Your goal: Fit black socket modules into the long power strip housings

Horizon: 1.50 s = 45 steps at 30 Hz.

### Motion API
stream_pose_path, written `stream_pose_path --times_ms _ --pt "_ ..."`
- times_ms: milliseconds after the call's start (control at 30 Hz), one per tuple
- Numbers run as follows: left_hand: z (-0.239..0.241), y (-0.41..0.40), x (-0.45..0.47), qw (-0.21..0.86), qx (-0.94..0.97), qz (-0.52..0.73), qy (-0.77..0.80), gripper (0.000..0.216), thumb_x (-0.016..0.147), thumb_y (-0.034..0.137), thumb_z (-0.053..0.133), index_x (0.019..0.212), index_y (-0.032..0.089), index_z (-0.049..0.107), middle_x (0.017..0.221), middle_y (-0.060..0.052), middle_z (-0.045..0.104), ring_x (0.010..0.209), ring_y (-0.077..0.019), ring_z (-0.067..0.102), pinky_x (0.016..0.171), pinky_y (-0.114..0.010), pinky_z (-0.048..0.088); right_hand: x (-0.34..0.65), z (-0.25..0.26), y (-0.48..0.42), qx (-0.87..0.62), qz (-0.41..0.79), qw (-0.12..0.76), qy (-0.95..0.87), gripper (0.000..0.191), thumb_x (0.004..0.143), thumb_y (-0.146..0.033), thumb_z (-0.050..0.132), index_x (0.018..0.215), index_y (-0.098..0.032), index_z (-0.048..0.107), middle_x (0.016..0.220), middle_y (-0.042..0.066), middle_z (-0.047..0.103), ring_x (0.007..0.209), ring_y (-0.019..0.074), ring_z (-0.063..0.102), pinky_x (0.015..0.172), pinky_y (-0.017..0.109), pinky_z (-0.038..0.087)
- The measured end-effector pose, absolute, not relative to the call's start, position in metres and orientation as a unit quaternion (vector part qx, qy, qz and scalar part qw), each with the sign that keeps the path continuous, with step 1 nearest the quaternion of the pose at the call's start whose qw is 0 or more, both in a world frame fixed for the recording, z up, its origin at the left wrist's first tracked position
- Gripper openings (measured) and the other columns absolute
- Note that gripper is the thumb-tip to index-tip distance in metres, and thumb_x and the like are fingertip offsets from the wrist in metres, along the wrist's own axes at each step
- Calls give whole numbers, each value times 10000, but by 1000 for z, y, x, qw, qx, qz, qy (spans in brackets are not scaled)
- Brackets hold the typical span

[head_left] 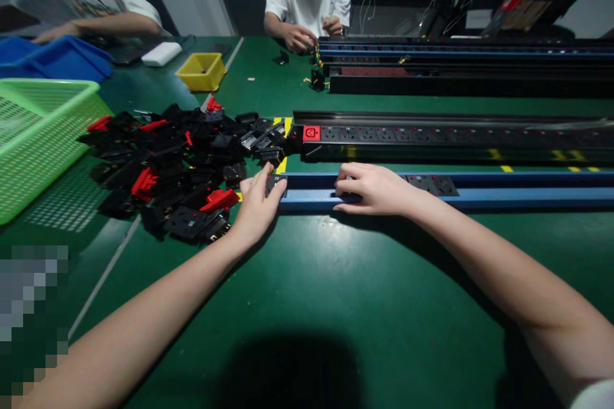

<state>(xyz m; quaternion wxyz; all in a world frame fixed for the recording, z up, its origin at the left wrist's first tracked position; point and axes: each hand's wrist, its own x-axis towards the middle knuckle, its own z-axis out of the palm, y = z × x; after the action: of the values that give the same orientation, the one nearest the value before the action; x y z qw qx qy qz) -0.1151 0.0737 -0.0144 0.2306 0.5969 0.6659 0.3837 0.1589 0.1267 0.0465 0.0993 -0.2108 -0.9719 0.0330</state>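
Observation:
A long blue metal channel (307,199) lies crosswise on the green table in front of me. At its left end my left hand (256,208) grips a black socket module (277,186) between thumb and fingers. Further right along the channel, my right hand (371,189) curls its fingers over another black socket module (349,197), mostly hidden under them. Past that hand, a row of black socket modules (434,185) sits inside the channel. A loose pile of black socket modules (187,160), with red ones (144,184) among them, spreads left of my left hand.
Behind the channel lies a black power strip (407,135) with a red socket at its left end. A green basket (52,140), blue bins (67,59) and a yellow bin (201,71) stand left. Across the table, a co-worker's hands (300,37) work at more strips (455,83).

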Motion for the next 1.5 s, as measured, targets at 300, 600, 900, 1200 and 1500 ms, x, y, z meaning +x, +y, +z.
stream_pose_path --times_ms 300,600,900,1200,1500 --pt "-14 73 -113 230 617 372 654 648 889 514 525 1437 171 478 1420 -129 549 1326 -314 399 1174 -525 269 158 47 127 -209 30 100 -972 368 946 -536 523 934 -190 647 1000 85 581 843 203 572 714 305 434" --pt "-13 72 -112 260 619 373 640 713 865 535 560 1454 151 439 1422 -141 550 1321 -317 410 1162 -514 288 158 47 127 -209 32 100 -972 385 952 -548 505 935 -190 648 997 85 578 847 202 569 717 306 436" --pt "-17 71 -111 279 648 370 605 688 926 568 464 1495 190 386 1447 -131 519 1353 -300 403 1175 -509 273 158 46 128 -207 23 101 -973 375 947 -540 519 932 -190 651 983 83 577 832 201 563 706 306 430" --pt "-20 75 -111 250 672 346 605 804 909 621 458 1556 177 284 1524 -151 421 1371 -328 335 1189 -530 201 158 47 127 -206 21 97 -974 378 950 -538 511 932 -188 649 998 89 582 846 207 570 718 311 439" --pt "-13 69 -106 195 666 322 644 743 915 615 465 1533 218 352 1240 -140 514 1223 -323 428 1110 -553 310 158 47 127 -210 30 101 -972 376 947 -538 517 946 -189 656 993 91 588 846 209 578 717 312 446"
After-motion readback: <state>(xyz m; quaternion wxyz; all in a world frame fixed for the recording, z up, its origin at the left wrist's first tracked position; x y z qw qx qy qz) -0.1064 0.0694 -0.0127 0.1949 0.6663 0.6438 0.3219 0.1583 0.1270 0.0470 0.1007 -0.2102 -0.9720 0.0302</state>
